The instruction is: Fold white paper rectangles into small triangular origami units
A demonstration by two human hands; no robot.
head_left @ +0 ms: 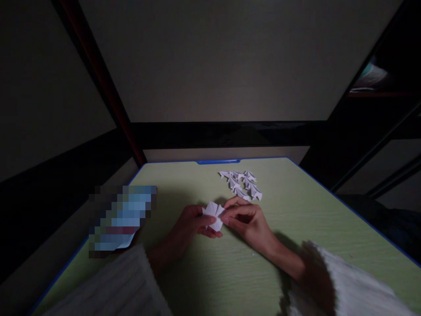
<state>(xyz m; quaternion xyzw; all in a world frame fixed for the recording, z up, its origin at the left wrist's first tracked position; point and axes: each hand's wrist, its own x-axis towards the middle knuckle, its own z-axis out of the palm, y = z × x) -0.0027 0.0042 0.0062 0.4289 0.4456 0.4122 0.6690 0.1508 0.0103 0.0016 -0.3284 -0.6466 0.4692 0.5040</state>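
Note:
A small folded piece of white paper (212, 210) is held above the table between my two hands. My left hand (192, 221) grips it from the left, the thumb lying across its front and the fingers behind it. On the right side, the thumb and fingertips of my right hand (246, 219) pinch the paper's edge near a raised flap. Just beyond my right hand lie several folded white paper pieces (235, 182), grouped in a loose cluster with pointed ends.
The pale green table (177, 180) has a blue rim and a blue strip (219, 162) at its far edge. A blurred-out light blue object (128, 219) lies at the left edge. Behind the table stands a pale panel (223, 66); dark shelving is on the right.

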